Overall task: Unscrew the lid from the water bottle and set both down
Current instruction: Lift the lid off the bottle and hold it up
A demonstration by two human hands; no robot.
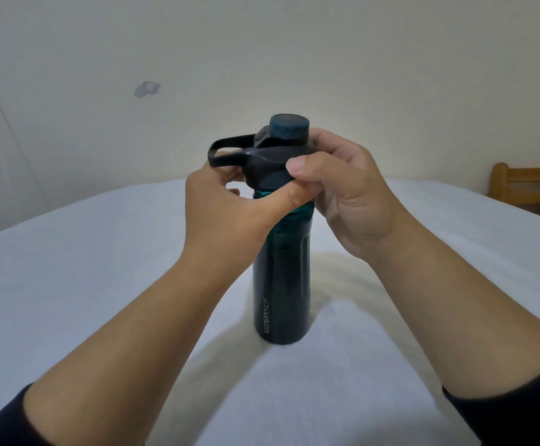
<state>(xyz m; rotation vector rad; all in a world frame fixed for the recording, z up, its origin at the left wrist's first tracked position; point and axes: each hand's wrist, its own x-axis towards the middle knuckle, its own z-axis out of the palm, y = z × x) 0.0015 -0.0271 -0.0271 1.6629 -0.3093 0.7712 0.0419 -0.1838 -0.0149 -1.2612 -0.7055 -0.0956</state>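
Note:
A dark green water bottle stands upright on the white sheet in the middle of the view. Its black lid has a loop handle sticking out to the left and a round blue-green cap on top. The lid sits on the bottle's neck, slightly tilted. My left hand wraps the neck just under the lid, thumb across the front. My right hand grips the lid's right side with thumb in front and fingers behind.
The bottle stands on a bed covered with a white sheet. A cream wall rises behind it. A wooden chair back shows at the far right edge.

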